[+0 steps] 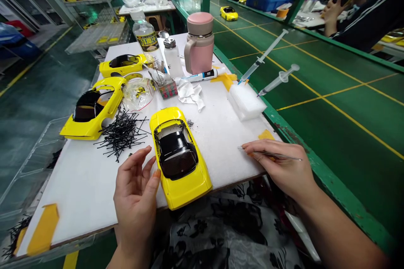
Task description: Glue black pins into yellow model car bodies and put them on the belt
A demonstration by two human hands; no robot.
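A yellow toy car body [186, 187] with a black roof and window piece lies on the white work board [227, 147] in front of me. My left hand [135, 185] is beside its left side, fingers apart and curved; I cannot tell if the thumb touches the car. To the right, my right hand [280, 162] pinches thin metal tweezers [284, 156], whose tip points left over the board. Nothing can be made out at that tip. A heap of thin black sticks [121, 134] lies left of the car, and tiny black bits [190, 123] lie beyond it.
Two more yellow car bodies [71, 129] sit at the left. Behind stand a pink mug [202, 52], a pump bottle [173, 59] and a labelled bottle [147, 38]. Two syringes [263, 59] stick in a white foam block [248, 101]. A green conveyor [315, 75] runs along the right.
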